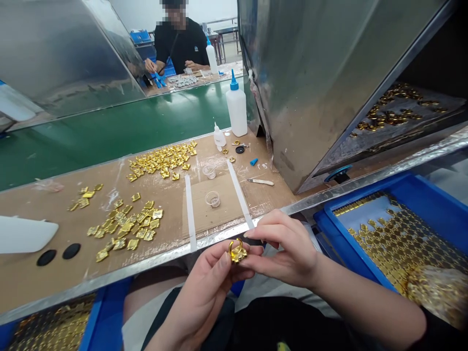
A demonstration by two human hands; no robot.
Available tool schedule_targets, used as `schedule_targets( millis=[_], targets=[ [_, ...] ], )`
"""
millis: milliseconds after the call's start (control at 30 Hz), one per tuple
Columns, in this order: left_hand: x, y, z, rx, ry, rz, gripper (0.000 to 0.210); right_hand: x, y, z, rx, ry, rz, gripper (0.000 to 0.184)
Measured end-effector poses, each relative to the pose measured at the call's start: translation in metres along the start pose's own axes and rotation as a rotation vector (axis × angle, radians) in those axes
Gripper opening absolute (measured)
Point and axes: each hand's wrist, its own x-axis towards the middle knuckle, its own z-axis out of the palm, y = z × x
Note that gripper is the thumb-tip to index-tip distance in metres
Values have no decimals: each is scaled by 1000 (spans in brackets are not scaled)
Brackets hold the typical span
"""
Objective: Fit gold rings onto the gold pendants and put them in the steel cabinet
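Just off the table's front edge, a gold ring (237, 252) with a squarish top is held between my two hands, its open band facing up. My left hand (209, 282) pinches it between thumb and fingers. From the other side, my right hand (285, 246) closes on it, thumb low against the ring and index finger above. A small dark spot shows by the right index fingertip; I cannot tell what it is. Beyond the hands, a small clear cup (212, 199) sits on a cardboard piece (199, 214) between two white tape strips.
Gold square pieces (126, 226) lie in groups at left. A squeeze bottle (237, 107), a small dropper bottle (218, 135) and a craft knife (260, 182) are at the back right. Blue trays (365, 263) of gold pieces flank me. A co-worker (181, 46) sits across the green belt (120, 124).
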Motion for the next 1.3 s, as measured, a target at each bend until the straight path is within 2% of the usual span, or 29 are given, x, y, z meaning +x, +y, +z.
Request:
schedule_targets(
  millis=[100,167,233,300,333,400,500,567,633,733,833,933,1033,1167,1300],
  targets=[
    [-4,10,-10,301,74,168,26,-2,1,-3,56,-27,60,46],
    [-7,22,-18,694,190,388,23,-6,3,-5,90,-57,126,43],
    [-10,36,-24,1103,301,678,33,-13,5,-6,112,-88,191,40],
    [-12,48,-27,1383,329,919,42,-20,7,-6,128,-118,234,38],
    [-13,53,-28,1467,319,991,43,-23,8,-7,133,-133,248,38],
    [-10,61,-32,1571,312,1042,42,-28,11,-7,141,-157,270,36],
    [6,73,-47,1636,415,999,34,-25,23,-6,146,-172,299,32],
    [27,84,-69,1616,498,898,26,-13,35,-3,133,-159,311,25],
    [54,97,-95,1549,528,755,22,7,50,3,87,-131,327,17],
    [94,117,-132,1529,545,622,26,47,76,19,4,-74,351,11],
    [125,134,-154,1587,595,526,32,86,102,41,-31,-3,352,13],
    [146,145,-165,1637,698,468,37,109,127,59,-68,41,371,15],
    [160,151,-175,1656,729,395,39,110,144,67,-142,7,366,14],
    [164,155,-182,1694,719,333,36,99,148,64,-234,-62,332,14],
    [157,160,-179,1728,706,344,35,97,144,62,-257,-111,345,15]
  ],
)
